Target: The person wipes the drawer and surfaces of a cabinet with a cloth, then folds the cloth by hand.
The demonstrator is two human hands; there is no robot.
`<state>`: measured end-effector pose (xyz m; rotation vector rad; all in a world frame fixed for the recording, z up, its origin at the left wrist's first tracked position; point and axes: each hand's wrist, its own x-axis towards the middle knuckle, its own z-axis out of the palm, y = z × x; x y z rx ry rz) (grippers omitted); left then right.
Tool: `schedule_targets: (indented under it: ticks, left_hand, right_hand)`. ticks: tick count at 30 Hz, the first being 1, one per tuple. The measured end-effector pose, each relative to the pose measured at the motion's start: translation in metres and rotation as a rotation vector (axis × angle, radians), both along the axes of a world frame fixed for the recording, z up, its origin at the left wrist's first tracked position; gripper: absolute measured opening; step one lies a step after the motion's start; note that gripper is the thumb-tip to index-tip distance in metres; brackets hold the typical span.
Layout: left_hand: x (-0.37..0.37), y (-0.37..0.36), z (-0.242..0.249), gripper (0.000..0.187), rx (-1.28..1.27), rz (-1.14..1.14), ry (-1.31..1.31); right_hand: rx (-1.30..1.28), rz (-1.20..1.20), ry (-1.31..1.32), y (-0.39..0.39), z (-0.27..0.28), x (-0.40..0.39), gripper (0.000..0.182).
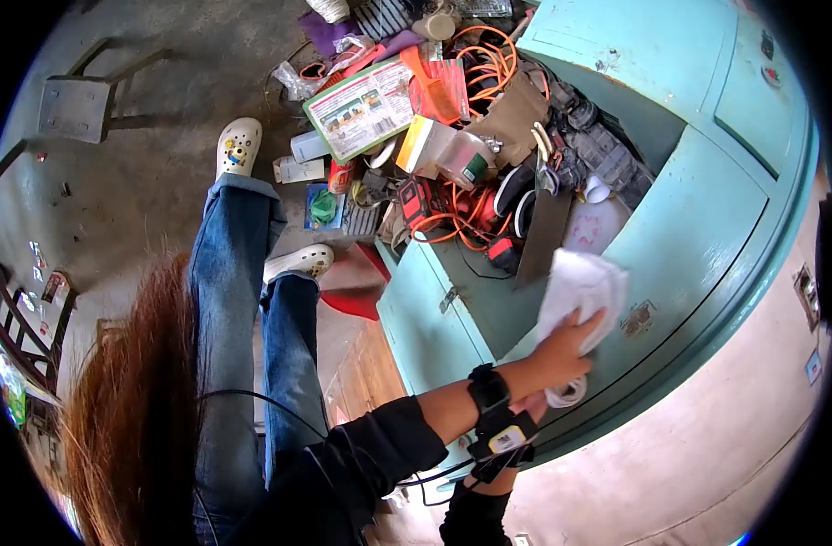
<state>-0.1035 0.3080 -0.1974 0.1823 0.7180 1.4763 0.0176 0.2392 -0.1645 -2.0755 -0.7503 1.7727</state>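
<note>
My left hand (562,355) has its fingers over a folded white sheet, cloth or paper (580,289), gripping its lower part beside the cabinet's open compartment. Below it, my right hand (528,407) is mostly hidden behind the left wrist. A small white coil, like a looped cord (567,393), shows at the right hand's fingers and seems held there. Both hands are above the turquoise cabinet (698,246). Dark bands with a small device (505,440) are strapped around the wrists.
Clutter fills the open compartment: orange cord (489,59), a red and black tool (420,202), pliers (543,150), and a grey bag (607,159). A green-edged package (361,109) lies by the cabinet. Further left stand a stool (75,109) and a red basin (354,282).
</note>
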Motion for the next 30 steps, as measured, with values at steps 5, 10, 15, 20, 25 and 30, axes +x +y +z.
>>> schedule_targets:
  ticks: [5, 10, 15, 20, 25, 30]
  left_hand:
    - [-0.028, 0.015, 0.018, 0.073, 0.087, 0.115, 0.116]
    - [0.020, -0.013, 0.004, 0.074, -0.047, -0.051, 0.267]
    - [0.064, -0.058, -0.005, 0.074, -0.091, -0.322, 0.129]
    - [0.054, -0.042, 0.023, 0.076, -0.132, -0.107, 0.046]
    - [0.029, -0.014, 0.049, 0.076, 0.025, 0.073, 0.159]
    - [0.052, -0.037, 0.039, 0.075, 0.023, -0.022, 0.252]
  right_hand:
    - [0.005, 0.001, -0.017, -0.001, 0.000, -0.001, 0.034]
    - [0.008, 0.000, -0.024, -0.004, 0.004, 0.001, 0.034]
    - [0.022, -0.004, -0.001, -0.006, 0.010, 0.007, 0.034]
    - [0.036, -0.017, 0.042, -0.010, 0.017, 0.017, 0.033]
    - [0.037, -0.026, 0.096, -0.012, 0.019, 0.027, 0.033]
    - [0.026, -0.032, 0.122, -0.014, 0.017, 0.033, 0.032]
